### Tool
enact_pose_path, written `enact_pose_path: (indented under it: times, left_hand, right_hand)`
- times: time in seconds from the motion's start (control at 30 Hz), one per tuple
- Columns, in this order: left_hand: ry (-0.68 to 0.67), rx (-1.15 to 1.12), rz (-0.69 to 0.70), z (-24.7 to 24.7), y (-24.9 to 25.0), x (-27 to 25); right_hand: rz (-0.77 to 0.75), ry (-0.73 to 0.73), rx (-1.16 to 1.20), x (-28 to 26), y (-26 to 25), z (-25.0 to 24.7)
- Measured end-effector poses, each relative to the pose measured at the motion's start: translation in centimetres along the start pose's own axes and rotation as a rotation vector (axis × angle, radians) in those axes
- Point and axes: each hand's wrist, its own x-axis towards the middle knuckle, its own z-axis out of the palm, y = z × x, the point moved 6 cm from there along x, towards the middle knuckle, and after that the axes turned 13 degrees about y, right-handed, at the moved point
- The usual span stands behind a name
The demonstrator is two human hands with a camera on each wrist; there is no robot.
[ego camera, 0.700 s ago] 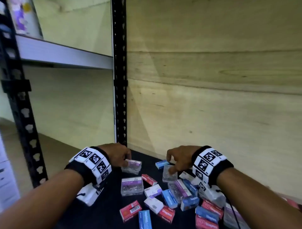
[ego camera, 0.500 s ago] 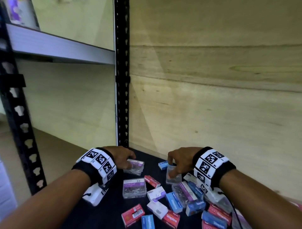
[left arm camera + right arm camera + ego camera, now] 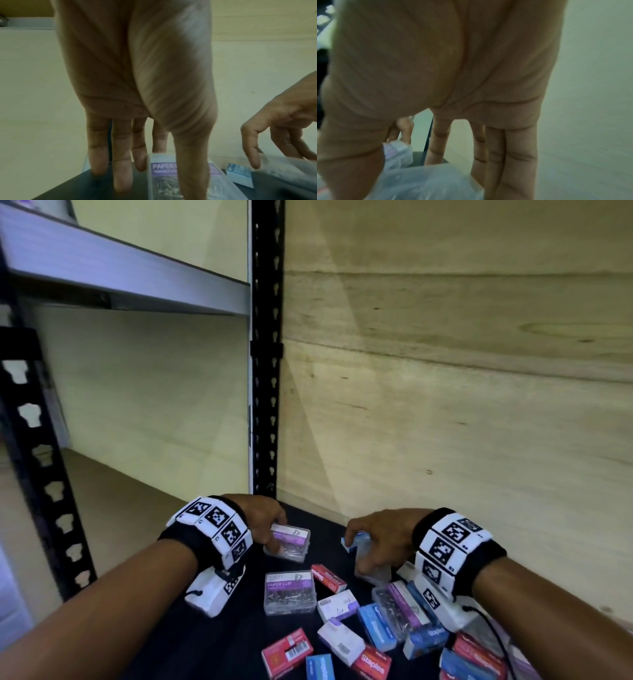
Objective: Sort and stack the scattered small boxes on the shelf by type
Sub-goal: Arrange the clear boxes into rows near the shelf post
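Small boxes lie scattered on the black shelf: clear paper clip boxes with purple labels, plus red, blue and white staple boxes. My left hand holds one clear paper clip box at the back. In the left wrist view the thumb lies over that box, with fingers behind it. My right hand grips another clear box, tilted on edge between thumb and fingers, also seen blurred in the right wrist view. A blue box sits just behind it.
A second paper clip box lies flat mid-shelf beside a red box. More boxes pile up at the front right. A black perforated post stands at the back corner, against a plywood wall.
Both hands stay on their clear boxes. The right hand's box has tipped further onto its edge. My view has tilted slightly.
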Motion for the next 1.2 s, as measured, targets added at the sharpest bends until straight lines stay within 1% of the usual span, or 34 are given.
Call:
enact_pose_path:
  times: [0.1,0.23,0.47,0.53,0.67,0.77,1.03,1.2]
  left_hand:
    - [0.043,-0.019,-0.032,0.0,-0.6,0.0]
    - [0.072,-0.093,-0.050,-0.1,-1.0,-0.3]
    - [0.077,-0.195,-0.029,-0.5,-1.2,-0.6]
    - [0.088,-0.216,-0.025,-0.6,-1.4,-0.6]
    - [0.097,-0.219,-0.006,-1.0,-1.5,-0.6]
    - [0.108,-0.196,0.005,-1.1,-1.8,-0.1]
    - [0.123,-0.162,0.017,-1.2,-3.0,2.7]
    - [0.135,-0.127,0.024,-1.7,-4.2,4.3]
  right_hand:
    - [-0.007,0.021,0.124,0.0,0.2,-0.9]
    - [-0.010,0.057,0.221,-0.1,0.6,-1.6]
    - [0.010,0.033,0.304,-0.5,1.4,-0.8]
    - [0.012,0.065,0.327,-0.3,1.6,-1.0]
    - [0.019,0.138,0.466,0.0,1.6,-1.7]
    - [-0.020,0.190,0.459,0.4,1.6,-2.3]
    - [-0.101,0.313,0.289,2.7,0.5,-3.6]
    - [-0.130,0.333,0.232,4.9,-0.6,-4.0]
